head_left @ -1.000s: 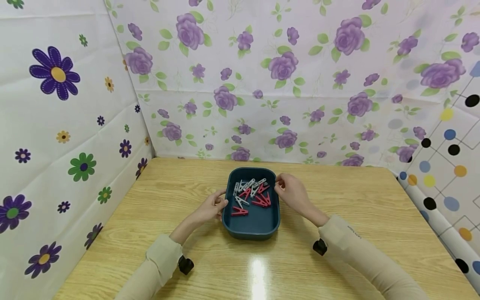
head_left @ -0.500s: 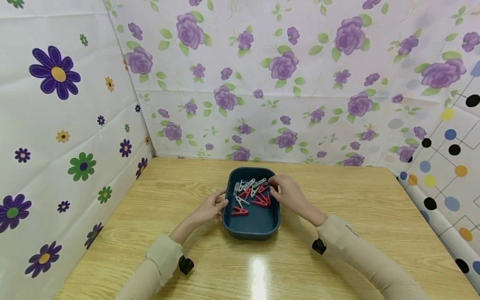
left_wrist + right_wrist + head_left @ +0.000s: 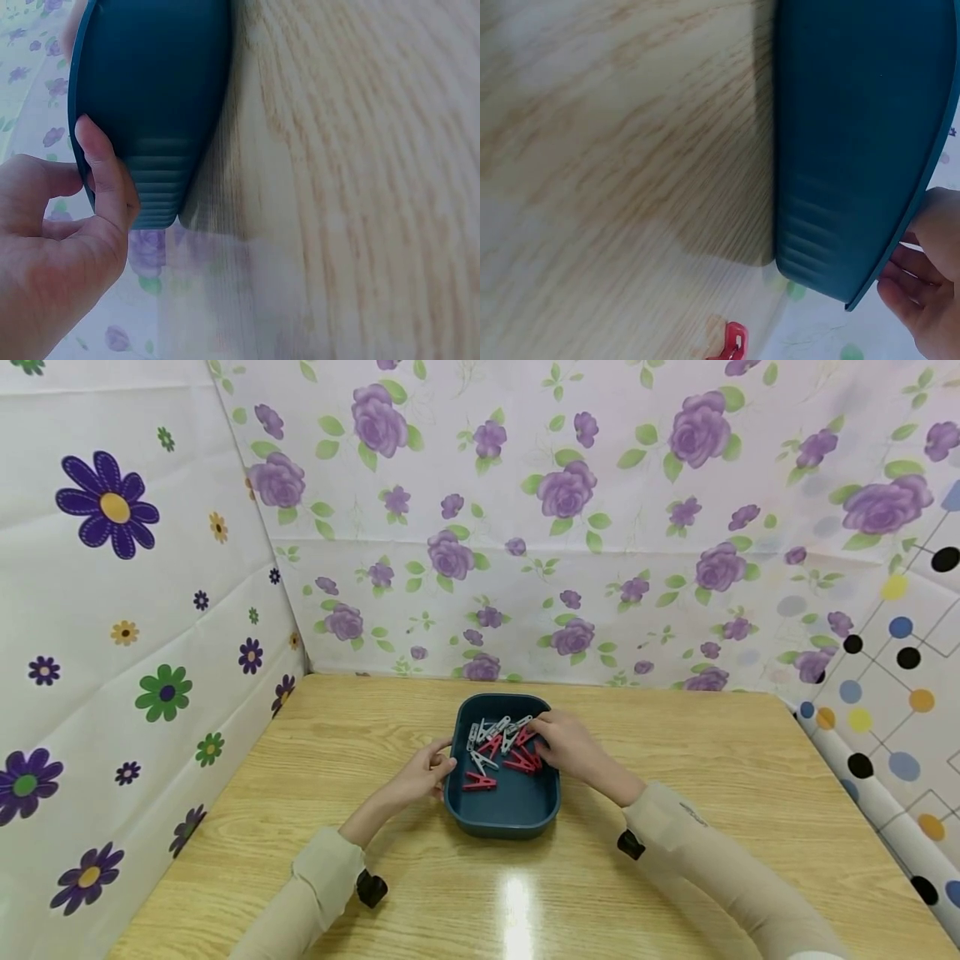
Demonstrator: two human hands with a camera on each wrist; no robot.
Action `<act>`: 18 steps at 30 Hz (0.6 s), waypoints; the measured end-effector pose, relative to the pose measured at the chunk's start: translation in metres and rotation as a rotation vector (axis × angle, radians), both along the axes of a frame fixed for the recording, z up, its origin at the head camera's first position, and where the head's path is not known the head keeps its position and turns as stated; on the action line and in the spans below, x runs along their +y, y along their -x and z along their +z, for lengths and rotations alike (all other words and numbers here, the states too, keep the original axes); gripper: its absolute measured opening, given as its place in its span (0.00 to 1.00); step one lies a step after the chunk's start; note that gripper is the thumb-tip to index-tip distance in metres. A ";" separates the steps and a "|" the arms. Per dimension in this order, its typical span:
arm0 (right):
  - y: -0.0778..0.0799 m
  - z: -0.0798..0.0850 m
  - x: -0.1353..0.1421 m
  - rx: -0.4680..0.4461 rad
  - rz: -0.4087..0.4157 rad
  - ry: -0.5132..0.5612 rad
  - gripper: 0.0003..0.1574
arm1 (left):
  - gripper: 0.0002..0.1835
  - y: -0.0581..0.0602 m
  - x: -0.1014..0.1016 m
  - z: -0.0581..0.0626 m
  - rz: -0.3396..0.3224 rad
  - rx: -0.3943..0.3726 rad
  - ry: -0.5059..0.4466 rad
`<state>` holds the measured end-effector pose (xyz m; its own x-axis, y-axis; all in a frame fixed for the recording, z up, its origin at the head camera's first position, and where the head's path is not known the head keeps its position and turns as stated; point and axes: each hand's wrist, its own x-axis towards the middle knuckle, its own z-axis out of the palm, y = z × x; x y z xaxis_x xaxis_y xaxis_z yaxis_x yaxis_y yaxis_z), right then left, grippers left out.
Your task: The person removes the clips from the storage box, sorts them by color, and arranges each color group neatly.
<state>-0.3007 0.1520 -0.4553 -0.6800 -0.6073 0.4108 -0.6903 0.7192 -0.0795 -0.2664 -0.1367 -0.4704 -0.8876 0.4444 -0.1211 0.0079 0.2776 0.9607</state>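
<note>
A dark teal plastic basin stands on the table, with several red clothespins and white clothespins lying loose inside, mostly toward its far half. My left hand grips the basin's left rim; in the left wrist view its thumb and fingers lie on both sides of that rim. Over the right rim reaches my right hand, its curled fingers among the red and white clothespins at the far right. The right wrist view hides those fingertips behind the basin wall, so whether they pinch one I cannot tell.
In the right wrist view a red clothespin lies outside the basin on the wooden table. Flower-patterned cloth hangs behind the table, with further patterned cloth at the left and at the right.
My right hand has moved left from the basin's right rim, over the edge and down among the clothespins. The left hand and the basin stay where they were.
</note>
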 end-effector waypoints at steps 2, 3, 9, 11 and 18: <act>0.000 0.002 -0.003 0.001 -0.005 -0.039 0.14 | 0.28 0.000 -0.001 0.000 0.005 -0.003 0.007; 0.000 0.002 -0.005 -0.004 -0.010 -0.056 0.15 | 0.28 -0.001 -0.001 0.000 0.006 -0.005 0.009; 0.002 0.005 -0.011 -0.064 -0.027 -0.128 0.16 | 0.28 0.000 -0.001 0.001 0.002 -0.008 0.004; 0.004 0.006 -0.014 -0.089 -0.029 -0.177 0.16 | 0.29 0.000 -0.002 0.001 0.003 -0.007 0.007; 0.007 0.012 -0.025 -0.208 -0.048 -0.367 0.13 | 0.29 0.000 -0.002 -0.001 0.007 -0.007 0.020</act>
<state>-0.3078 0.1270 -0.4433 -0.7566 -0.6534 0.0243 -0.6516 0.7566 0.0542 -0.2663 -0.1385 -0.4709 -0.8899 0.4352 -0.1365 -0.0012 0.2971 0.9548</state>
